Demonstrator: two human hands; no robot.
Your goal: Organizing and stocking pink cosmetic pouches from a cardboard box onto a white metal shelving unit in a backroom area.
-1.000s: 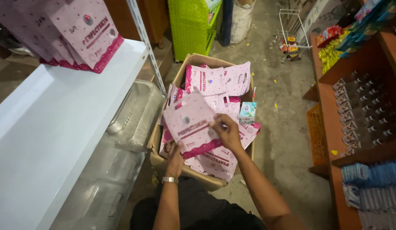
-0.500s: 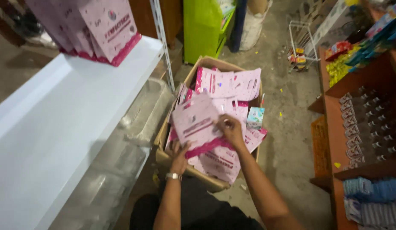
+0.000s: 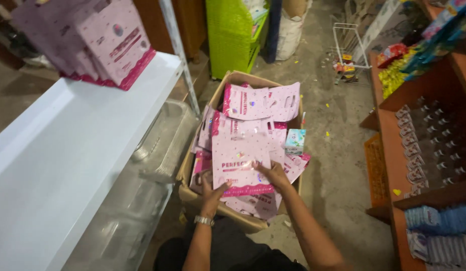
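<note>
Left hand (image 3: 211,189) and right hand (image 3: 273,174) both grip a pink packet (image 3: 241,163) over the cardboard box (image 3: 233,80) of packets.

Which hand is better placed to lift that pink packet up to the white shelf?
Left, probably. The left hand grips the pink packet at its lower left corner, on the side nearest the white shelf. The right hand holds the lower right edge, farther away, and would have to cross the cardboard box.

Pink flat packet (image 3: 241,160) upright over packet-filled carton (image 3: 233,80).
</note>
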